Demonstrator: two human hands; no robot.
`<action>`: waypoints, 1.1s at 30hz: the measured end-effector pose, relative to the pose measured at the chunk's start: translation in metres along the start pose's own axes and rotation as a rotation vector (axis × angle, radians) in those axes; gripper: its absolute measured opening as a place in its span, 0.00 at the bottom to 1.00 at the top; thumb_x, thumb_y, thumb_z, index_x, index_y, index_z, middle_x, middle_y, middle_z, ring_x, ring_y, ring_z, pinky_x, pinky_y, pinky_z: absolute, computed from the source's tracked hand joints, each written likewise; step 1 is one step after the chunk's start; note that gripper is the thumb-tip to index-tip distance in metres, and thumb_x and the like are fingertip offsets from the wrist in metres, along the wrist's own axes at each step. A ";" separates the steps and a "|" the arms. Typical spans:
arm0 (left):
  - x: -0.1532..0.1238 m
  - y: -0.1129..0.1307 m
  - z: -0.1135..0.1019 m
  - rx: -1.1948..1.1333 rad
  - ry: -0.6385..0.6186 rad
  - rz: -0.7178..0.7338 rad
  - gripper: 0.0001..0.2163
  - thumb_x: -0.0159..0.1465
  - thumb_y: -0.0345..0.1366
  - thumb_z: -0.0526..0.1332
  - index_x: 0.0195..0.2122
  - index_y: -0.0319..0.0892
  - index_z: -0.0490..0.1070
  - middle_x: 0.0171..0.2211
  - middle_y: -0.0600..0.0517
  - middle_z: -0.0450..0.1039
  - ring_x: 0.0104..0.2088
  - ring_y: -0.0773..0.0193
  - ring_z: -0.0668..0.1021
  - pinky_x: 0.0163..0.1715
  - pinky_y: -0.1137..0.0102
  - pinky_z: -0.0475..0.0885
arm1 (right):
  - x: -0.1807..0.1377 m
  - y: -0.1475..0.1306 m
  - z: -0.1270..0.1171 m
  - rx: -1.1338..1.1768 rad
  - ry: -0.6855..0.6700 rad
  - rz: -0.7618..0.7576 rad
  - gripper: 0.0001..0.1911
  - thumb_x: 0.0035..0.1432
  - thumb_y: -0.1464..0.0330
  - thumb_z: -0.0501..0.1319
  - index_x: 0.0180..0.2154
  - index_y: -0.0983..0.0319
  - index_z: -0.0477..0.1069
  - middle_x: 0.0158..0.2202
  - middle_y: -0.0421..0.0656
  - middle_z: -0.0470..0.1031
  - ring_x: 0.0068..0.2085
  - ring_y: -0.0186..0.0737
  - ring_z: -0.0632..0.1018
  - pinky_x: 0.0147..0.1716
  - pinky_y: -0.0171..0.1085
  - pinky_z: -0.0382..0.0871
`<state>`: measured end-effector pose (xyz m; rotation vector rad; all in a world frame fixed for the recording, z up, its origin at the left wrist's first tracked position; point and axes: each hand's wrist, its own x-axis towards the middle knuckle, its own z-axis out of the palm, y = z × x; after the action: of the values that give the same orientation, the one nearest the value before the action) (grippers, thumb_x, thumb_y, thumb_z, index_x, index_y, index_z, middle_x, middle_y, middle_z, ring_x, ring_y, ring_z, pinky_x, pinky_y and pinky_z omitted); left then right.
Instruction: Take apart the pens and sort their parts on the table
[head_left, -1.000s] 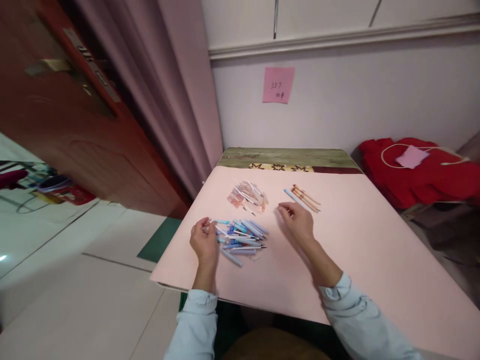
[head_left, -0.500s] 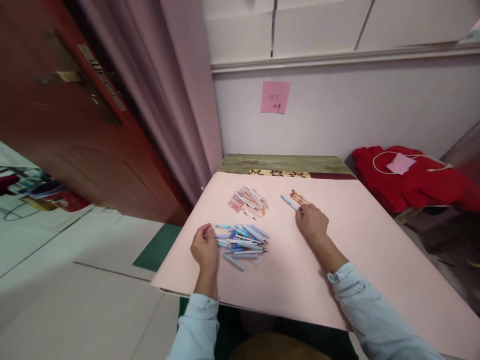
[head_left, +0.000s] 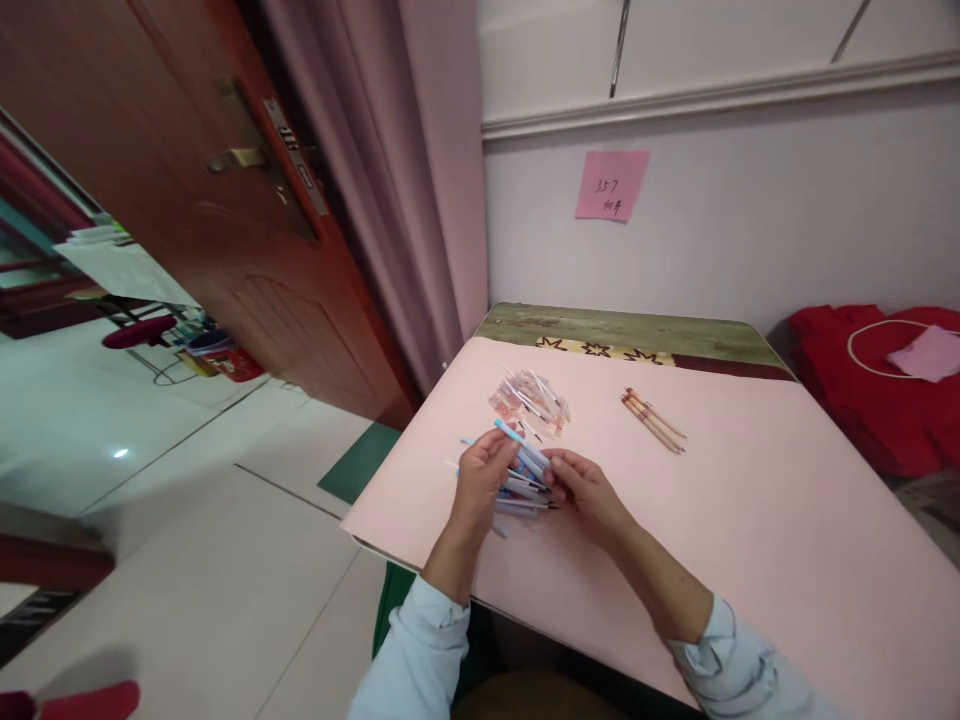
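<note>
A light blue pen [head_left: 525,445] is held between both my hands, slanting over a pile of pen parts. My left hand [head_left: 480,485] pinches its upper left part, fingers closed. The other end sits in the closed fingertips of my right hand [head_left: 589,490]. Under and partly hidden by the hands lies the pile of blue and white pen parts [head_left: 525,505], with dark-tipped pieces among them. Just behind it is a heap of clear, pinkish wrappers and thin white refills [head_left: 531,400]. Several brown pens [head_left: 651,420] lie together to the right.
A pink sheet [head_left: 720,520] covers the table, with a green patterned edge [head_left: 697,335] at the back. A wooden door [head_left: 247,250] and a mauve curtain [head_left: 420,180] stand at the left. Red cloth [head_left: 855,390] lies at the right, and a pink note [head_left: 611,187] is on the wall.
My right hand has moved left from beside the brown pens, bringing the blue pen over the pile. My left hand has risen to meet it and grips the pen too. The view has shifted left.
</note>
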<state>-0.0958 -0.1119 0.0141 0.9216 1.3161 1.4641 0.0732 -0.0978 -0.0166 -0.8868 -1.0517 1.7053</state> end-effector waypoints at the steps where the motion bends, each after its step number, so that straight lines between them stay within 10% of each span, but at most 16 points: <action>1: -0.002 0.001 0.007 -0.056 -0.047 -0.042 0.21 0.53 0.44 0.69 0.44 0.38 0.77 0.28 0.50 0.76 0.22 0.71 0.70 0.21 0.75 0.61 | -0.002 0.001 -0.001 0.023 -0.051 0.046 0.21 0.53 0.52 0.65 0.40 0.61 0.72 0.27 0.37 0.68 0.21 0.28 0.61 0.20 0.31 0.51; 10: -0.003 -0.009 0.030 -0.252 -0.156 -0.202 0.18 0.51 0.43 0.71 0.40 0.37 0.76 0.36 0.45 0.79 0.22 0.75 0.70 0.18 0.78 0.57 | -0.011 -0.011 -0.015 0.102 -0.250 0.375 0.27 0.57 0.44 0.58 0.33 0.64 0.72 0.16 0.28 0.42 0.18 0.27 0.41 0.16 0.31 0.35; 24: -0.014 -0.012 0.035 -0.110 0.073 -0.095 0.15 0.52 0.45 0.69 0.29 0.35 0.78 0.16 0.57 0.65 0.17 0.76 0.62 0.19 0.77 0.54 | -0.013 0.000 -0.004 -0.565 -0.005 -0.121 0.20 0.55 0.51 0.63 0.25 0.61 0.69 0.21 0.37 0.67 0.24 0.33 0.64 0.24 0.33 0.56; 33: -0.014 -0.013 0.037 -0.131 0.077 -0.140 0.17 0.51 0.46 0.70 0.29 0.35 0.77 0.17 0.56 0.67 0.16 0.77 0.62 0.17 0.78 0.55 | -0.012 -0.002 -0.007 -0.307 -0.070 0.132 0.29 0.60 0.45 0.52 0.28 0.63 0.73 0.14 0.34 0.58 0.18 0.30 0.56 0.20 0.34 0.48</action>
<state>-0.0547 -0.1146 0.0078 0.6805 1.2964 1.4699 0.0838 -0.1072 -0.0158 -1.1175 -1.3533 1.7197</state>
